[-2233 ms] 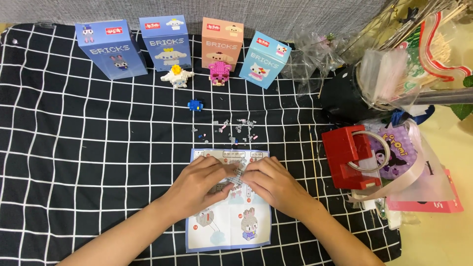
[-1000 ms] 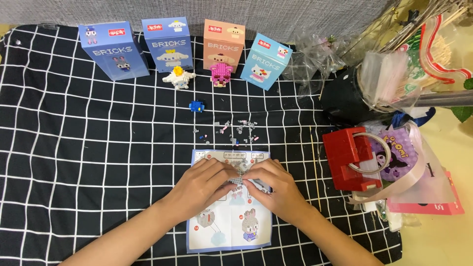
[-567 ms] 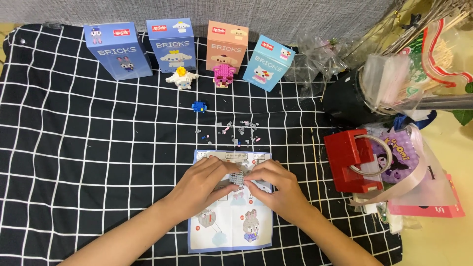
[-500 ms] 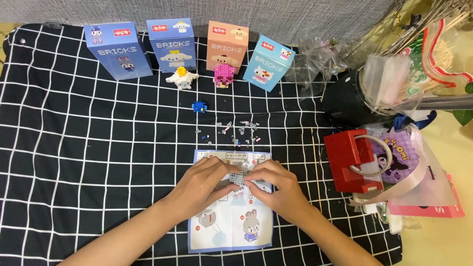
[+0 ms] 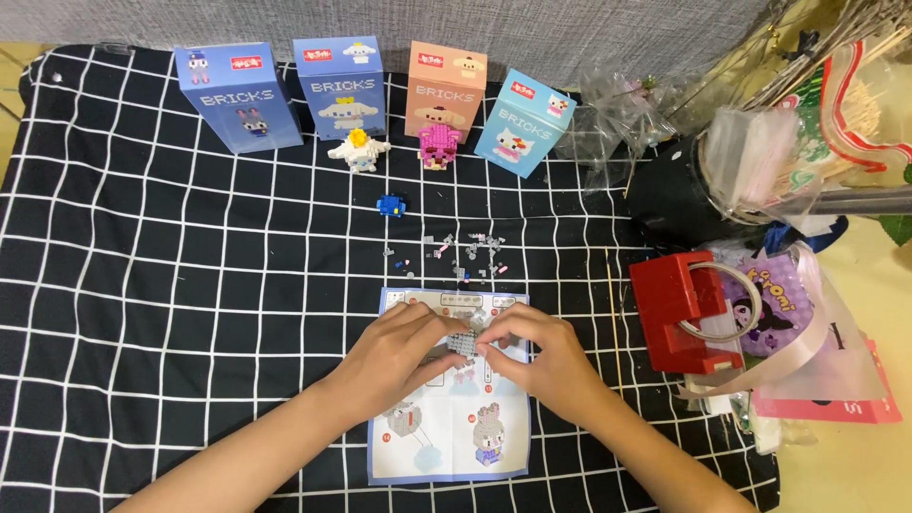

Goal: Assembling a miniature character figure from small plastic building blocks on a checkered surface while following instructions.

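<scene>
The left hand (image 5: 394, 356) and right hand (image 5: 541, 361) both pinch a small grey brick build (image 5: 463, 342) between curled fingertips, just above the instruction sheet (image 5: 446, 437). Uneven pressure could crack it apart, and bits might scatter among the loose pieces (image 5: 465, 252) on the checked cloth (image 5: 190, 285) covering the table.

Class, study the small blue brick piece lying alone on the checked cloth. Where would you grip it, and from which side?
Pinch the blue piece across its two short sides, coming straight down from above. It lies low on the cloth, apart from the loose bricks and white figure, so fingertips have room on both sides.
</scene>
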